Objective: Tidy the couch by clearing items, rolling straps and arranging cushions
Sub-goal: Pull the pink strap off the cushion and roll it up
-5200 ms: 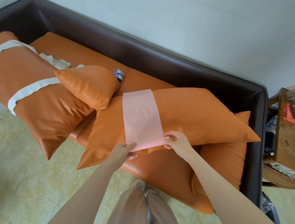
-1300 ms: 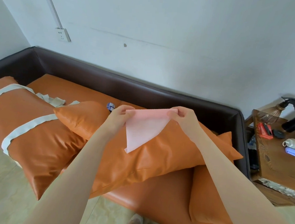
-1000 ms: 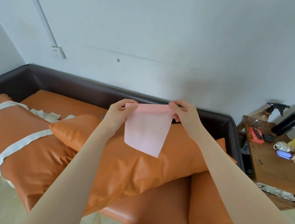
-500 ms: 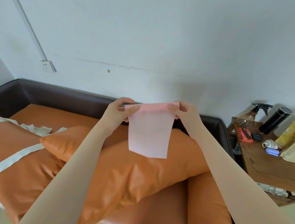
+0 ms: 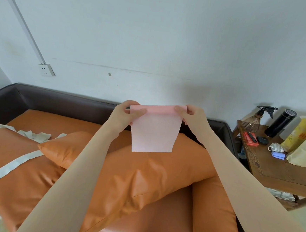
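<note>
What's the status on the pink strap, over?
Left hand and right hand pinch the pink strap at its rolled top edge. Rest hangs unrolled above the orange cushion. Nothing in the way.

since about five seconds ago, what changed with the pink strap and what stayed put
The pink strap then lay draped across the long orange cushion, pinched at its near end. Now the left hand and right hand hold it lifted off, rolled along its top edge, the rest hanging free. The cushions and the white straps on the left cushion stayed as they were.
</note>
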